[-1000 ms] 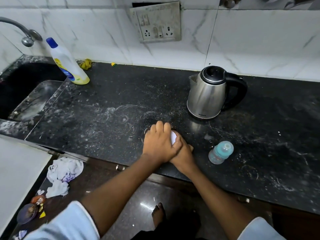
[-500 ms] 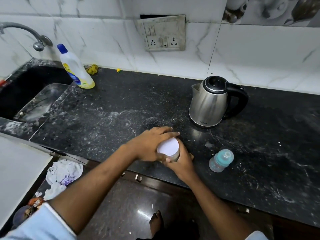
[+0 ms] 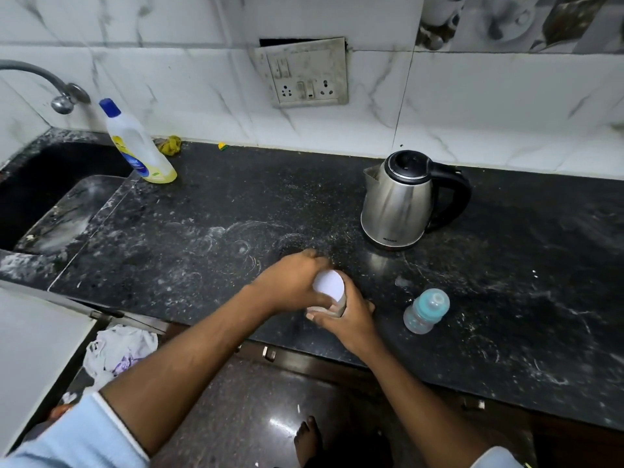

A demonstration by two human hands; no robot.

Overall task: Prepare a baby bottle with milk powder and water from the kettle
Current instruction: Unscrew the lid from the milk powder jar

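Both hands are closed on the upright jar (image 3: 329, 292): right hand (image 3: 347, 319) round its body, left hand (image 3: 293, 282) at the white lid (image 3: 328, 282) (baby bottle (image 3: 426, 310) stands just right).

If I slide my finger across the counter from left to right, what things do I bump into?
Sink → dish soap bottle → left hand → white-lidded jar → kettle → baby bottle.

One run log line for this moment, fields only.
left hand: on white lid | right hand: holds jar | baby bottle: untouched | kettle: closed
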